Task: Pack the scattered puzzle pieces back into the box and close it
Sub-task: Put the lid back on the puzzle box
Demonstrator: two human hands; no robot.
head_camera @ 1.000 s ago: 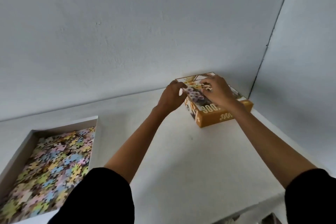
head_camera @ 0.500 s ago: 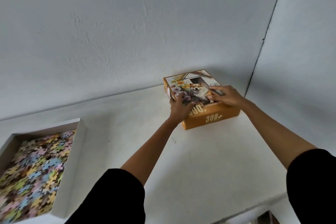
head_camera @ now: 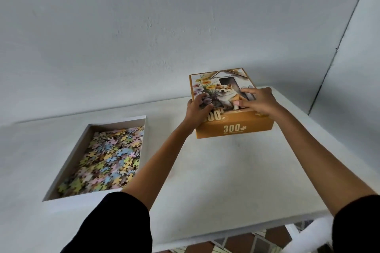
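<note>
An orange box lid (head_camera: 234, 127) printed with a dog and flowers and "300" sits at the far right of the white table (head_camera: 216, 181). My left hand (head_camera: 196, 110) grips its near left corner, fingers curled over the top. My right hand (head_camera: 260, 100) grips the near right edge, fingers spread across the picture. To the left stands the open white box base (head_camera: 144, 139), filled with a heap of pastel puzzle pieces (head_camera: 107, 158). The lid and the base are apart.
A grey wall rises right behind the table, with a corner of the room at the right. The table's near edge runs along the bottom, and tiled floor (head_camera: 242, 240) shows below it. Both my sleeves are black.
The lid has come nearer to me and to the left with both hands on it. My left hand shifted from the lid's top to its near left corner. The view has swung left.
</note>
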